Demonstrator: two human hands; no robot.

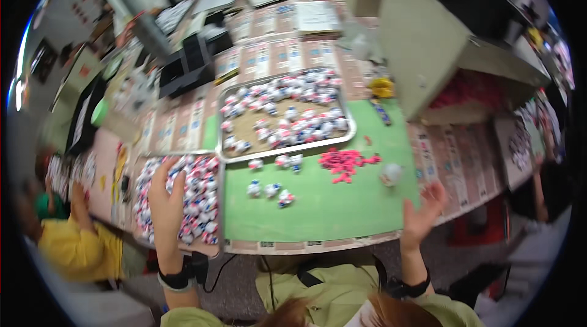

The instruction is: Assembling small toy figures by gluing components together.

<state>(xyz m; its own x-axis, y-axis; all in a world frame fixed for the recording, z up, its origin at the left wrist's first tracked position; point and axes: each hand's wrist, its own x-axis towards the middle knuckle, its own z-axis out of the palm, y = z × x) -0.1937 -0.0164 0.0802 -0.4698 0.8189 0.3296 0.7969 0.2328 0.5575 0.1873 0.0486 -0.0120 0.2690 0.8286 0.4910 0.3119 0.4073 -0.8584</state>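
Note:
My left hand [166,198] is raised over a tray [221,217] full of small round white pieces with red and blue patches [199,204]. Its thumb and fingers stand apart, and nothing shows between them. At the right edge of the green mat [318,220], my right hand [422,214] is open, with spread fingers and no object in it. Nearest to that hand is a whitish, roundish object [391,174], blurred. A heap of small pink pieces [342,163] lies on the mat. Left of it are several loose white pieces [272,190].
Behind the heap, a metal tray [287,151] holds many more white pieces. A yellow roll [382,88] lies at its right, near a large grey-beige box [428,39] with pink contents. Black boxes [186,67] stand at the back left. Other people [79,247] sit nearby.

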